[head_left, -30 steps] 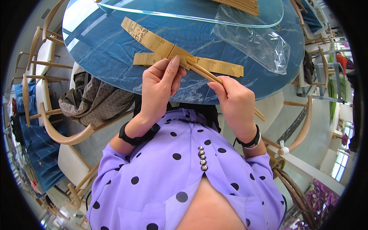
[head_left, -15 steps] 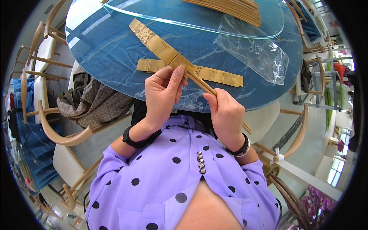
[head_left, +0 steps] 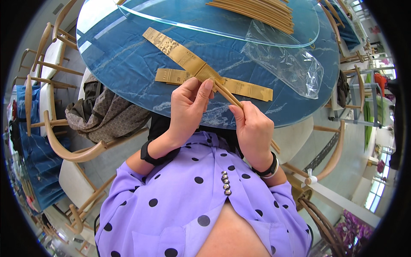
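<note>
A long gold paper chopstick sleeve (head_left: 180, 55) slants up and away to the left, its near end pinched by my left hand (head_left: 186, 105). A pair of wooden chopsticks (head_left: 229, 96) meets the sleeve's near end at my left fingertips; whether the tips are inside it is hard to make out. My right hand (head_left: 255, 130) is closed around the chopsticks, and their other ends stick out below it. Under the held sleeve, more gold sleeve paper (head_left: 248, 88) lies across the table near its front edge. Part of it is covered by my left hand and the sleeve.
The round table (head_left: 141, 81) has a blue marbled top with a raised glass turntable (head_left: 180, 24) on it. Several wooden chopsticks (head_left: 252, 15) are piled there. A clear plastic bag (head_left: 295, 70) lies at the right. Chairs surround the table; a patterned brown bag (head_left: 115, 115) rests on one at left.
My left hand has shifted slightly right and down, with the sleeve's near end. My right hand stays almost in place on the chopsticks.
</note>
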{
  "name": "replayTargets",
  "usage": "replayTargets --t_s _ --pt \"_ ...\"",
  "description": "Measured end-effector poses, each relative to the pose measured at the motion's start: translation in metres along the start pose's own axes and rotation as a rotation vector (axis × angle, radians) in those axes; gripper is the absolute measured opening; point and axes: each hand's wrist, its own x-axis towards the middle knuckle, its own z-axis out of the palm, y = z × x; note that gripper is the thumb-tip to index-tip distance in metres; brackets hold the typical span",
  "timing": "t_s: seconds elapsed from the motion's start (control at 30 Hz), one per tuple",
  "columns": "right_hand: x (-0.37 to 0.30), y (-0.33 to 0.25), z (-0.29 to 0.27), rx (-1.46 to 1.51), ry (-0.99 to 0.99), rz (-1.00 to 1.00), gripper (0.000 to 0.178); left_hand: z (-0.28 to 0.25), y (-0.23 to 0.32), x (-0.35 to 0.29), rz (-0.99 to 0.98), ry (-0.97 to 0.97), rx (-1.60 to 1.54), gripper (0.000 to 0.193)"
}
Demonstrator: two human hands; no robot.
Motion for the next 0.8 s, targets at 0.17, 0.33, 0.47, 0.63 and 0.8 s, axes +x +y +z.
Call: replayTargets --t_s 0.17,0.33,0.47,0.63,0.8 --pt "-0.001 -0.003 0.000 0.020 -0.002 -0.022 0.034 -0.004 0.005 0.005 -0.067 0.036 -0.107 0.032" --pt "-0.002 -0.005 0.002 0.016 0.011 -0.013 0.034 0.000 0.006 0.000 -0.090 0.038 -0.097 0.031" --pt "-0.001 -0.007 0.002 -0.003 -0.011 -0.004 0.031 0.000 0.002 -0.001 -0.104 0.000 -0.075 0.028" --pt "0.002 -0.003 0.001 0.095 -0.033 -0.050 0.028 0.002 0.010 0.000 -0.126 0.046 -0.140 0.030" --pt "-0.005 0.030 -0.024 0.240 -0.072 -0.080 0.028 -0.025 0.029 0.017 0.197 0.262 -0.066 0.030"
